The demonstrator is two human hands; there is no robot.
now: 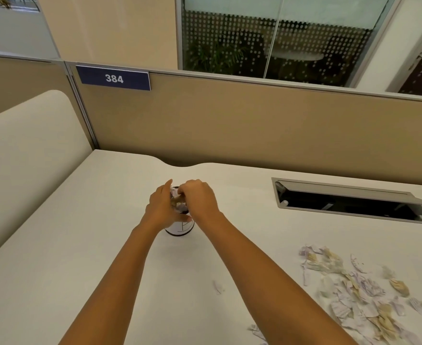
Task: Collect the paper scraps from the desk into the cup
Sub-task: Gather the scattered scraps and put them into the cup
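White paper cup (180, 226) stands upright on the cream desk (80, 245), mostly hidden behind both hands. Left hand (161, 207) is at the cup's left side, fingers extended upward, partly open. Right hand (200, 197) is curled over the rim, pinching paper scraps (177, 202) at the mouth. Loose scrap pile (359, 290) lies well apart to the right; one stray scrap (218, 287) sits between the forearms. Open cable tray (349, 202) beyond.

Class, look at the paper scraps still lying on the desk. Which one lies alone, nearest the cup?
The single small scrap, lying by itself between the forearms below the cup. All other loose scraps sit in the big pile far to the right.
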